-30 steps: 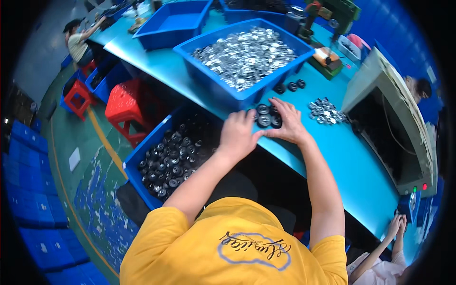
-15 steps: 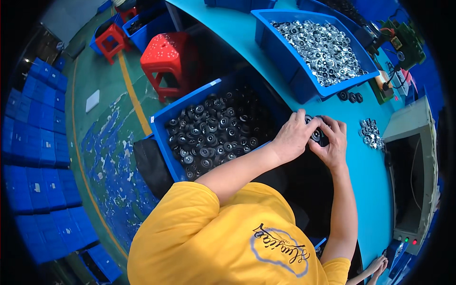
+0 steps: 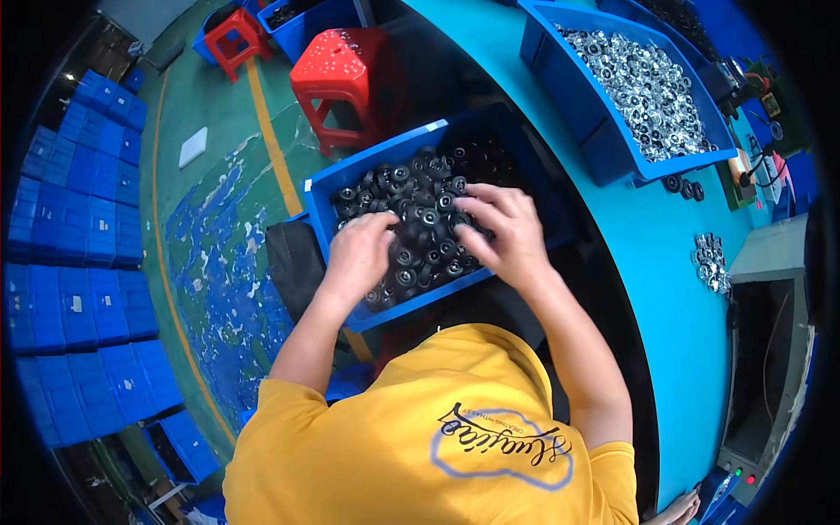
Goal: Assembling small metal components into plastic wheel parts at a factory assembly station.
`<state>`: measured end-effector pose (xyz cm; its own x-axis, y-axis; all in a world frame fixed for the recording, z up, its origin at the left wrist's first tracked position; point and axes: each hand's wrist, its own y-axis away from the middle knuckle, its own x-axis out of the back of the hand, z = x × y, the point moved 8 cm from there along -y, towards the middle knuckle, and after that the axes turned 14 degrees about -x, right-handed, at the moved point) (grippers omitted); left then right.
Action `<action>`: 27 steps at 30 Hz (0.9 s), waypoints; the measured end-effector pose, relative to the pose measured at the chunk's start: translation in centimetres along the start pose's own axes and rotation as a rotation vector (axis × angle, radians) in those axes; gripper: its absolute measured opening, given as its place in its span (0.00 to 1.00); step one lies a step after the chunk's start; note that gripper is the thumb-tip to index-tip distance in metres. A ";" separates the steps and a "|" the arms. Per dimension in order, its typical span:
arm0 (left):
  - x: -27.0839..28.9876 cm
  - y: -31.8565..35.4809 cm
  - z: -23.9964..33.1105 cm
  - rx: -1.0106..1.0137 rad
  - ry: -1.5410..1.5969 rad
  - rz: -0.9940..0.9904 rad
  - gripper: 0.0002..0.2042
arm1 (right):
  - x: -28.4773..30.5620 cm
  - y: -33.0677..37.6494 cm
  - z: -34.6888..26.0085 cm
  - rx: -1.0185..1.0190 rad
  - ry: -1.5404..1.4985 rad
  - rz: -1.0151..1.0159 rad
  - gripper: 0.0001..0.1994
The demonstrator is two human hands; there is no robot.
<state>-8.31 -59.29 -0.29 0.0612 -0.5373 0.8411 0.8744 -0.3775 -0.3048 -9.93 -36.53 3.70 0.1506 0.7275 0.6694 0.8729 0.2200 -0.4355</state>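
Both of my hands are down in a blue bin (image 3: 385,162) heaped with small black wheels (image 3: 429,214) that have silvery centres. At the bin's left side my left hand (image 3: 357,252) rests on the pile, its fingers loosely bent and slightly blurred, with no wheel plainly in them. My right hand (image 3: 506,229) reaches in from the right, fingers and thumb spread apart over several wheels. Its fingertips touch the pile, and no single wheel shows as gripped.
On the turquoise table (image 3: 604,254) stands a blue bin (image 3: 582,114) of shiny silver-and-black parts. Beside it lie loose black wheels (image 3: 682,187) and a cluster of silvery parts (image 3: 710,262). A grey-framed machine (image 3: 761,350) is at right, a red stool (image 3: 337,83) beyond the wheel bin. Another person's hand (image 3: 681,509) shows lower right.
My hands have left the spot by the table edge, where they held black wheels together, and moved left into the wheel bin, now apart. The view has shifted too.
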 end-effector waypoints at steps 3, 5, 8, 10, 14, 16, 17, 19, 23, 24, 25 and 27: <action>-0.9 1.2 -1.6 0.053 0.059 0.059 0.07 | 7.1 0.2 -0.4 0.050 0.047 0.216 0.16; -2.3 0.2 -0.2 0.012 0.145 0.073 0.07 | 13.0 1.5 2.1 -0.059 0.126 0.419 0.16; -5.1 -3.2 5.4 -0.250 0.269 0.061 0.06 | 21.4 3.0 9.5 -0.269 0.202 0.621 0.15; -7.1 -5.2 10.1 -0.447 0.332 0.014 0.06 | 25.5 3.4 14.8 -0.430 0.240 0.656 0.16; -9.5 -6.5 17.8 -0.730 0.417 -0.109 0.08 | 30.1 3.6 24.4 -0.501 0.524 0.515 0.31; -10.3 -6.3 19.9 -0.809 0.410 -0.160 0.08 | 30.3 2.6 27.7 -0.627 0.620 0.394 0.40; -10.6 -6.2 20.6 -0.830 0.402 -0.178 0.08 | 30.4 2.2 29.1 -0.729 0.627 0.326 0.45; -11.1 -5.6 21.0 -0.849 0.389 -0.214 0.08 | 30.6 1.6 31.6 -0.927 0.655 0.169 0.53; -11.5 -4.8 20.1 -0.814 0.387 -0.245 0.08 | 29.9 1.3 35.6 -1.028 0.407 -0.017 0.57; -11.4 -4.7 19.8 -0.790 0.393 -0.245 0.08 | 29.4 1.3 35.2 -1.030 0.444 -0.017 0.56; -11.2 -4.9 19.6 -0.765 0.407 -0.241 0.08 | 28.6 1.3 34.5 -1.011 0.482 0.016 0.52; -11.1 -5.1 19.6 -0.744 0.414 -0.224 0.08 | 26.8 0.7 31.4 -0.967 0.560 0.072 0.44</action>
<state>-4.02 -36.63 0.68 -0.3797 -0.5675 0.7306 0.2960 -0.8228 -0.4852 -19.87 3.52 2.41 0.1902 0.2693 0.9441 0.8107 -0.5855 0.0036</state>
